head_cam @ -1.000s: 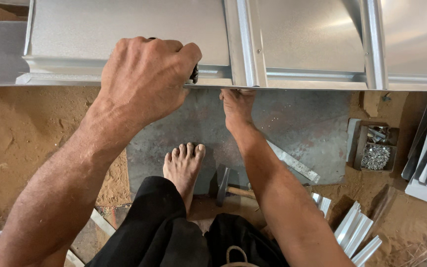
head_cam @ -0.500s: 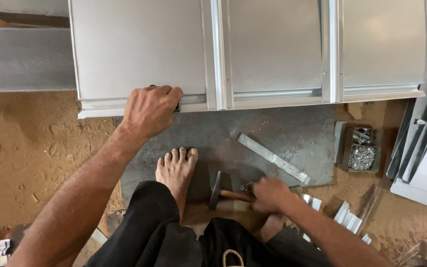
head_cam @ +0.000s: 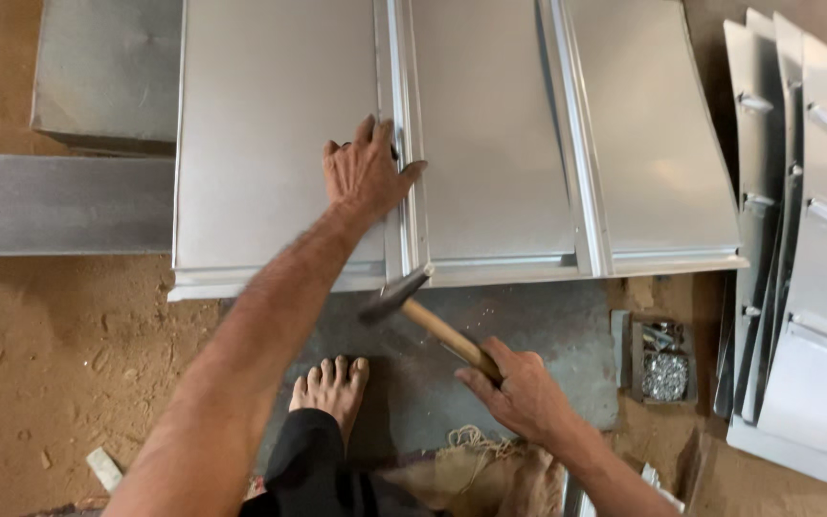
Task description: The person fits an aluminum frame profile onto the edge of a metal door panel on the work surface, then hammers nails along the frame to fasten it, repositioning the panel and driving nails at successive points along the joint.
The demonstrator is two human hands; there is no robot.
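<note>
Ribbed sheet-metal panel (head_cam: 279, 124) on floor, left hand (head_cam: 368, 175) flat on it beside raised seam (head_cam: 404, 144), fingers spread, right hand (head_cam: 519, 388) below panel's near edge, fingers wrapped round wooden-handled hammer (head_cam: 423, 311), head at that edge

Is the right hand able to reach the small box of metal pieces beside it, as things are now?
Probably yes, but not freely: the right hand grips the hammer. The box lies on the floor just right of it, with nothing between them.
</note>
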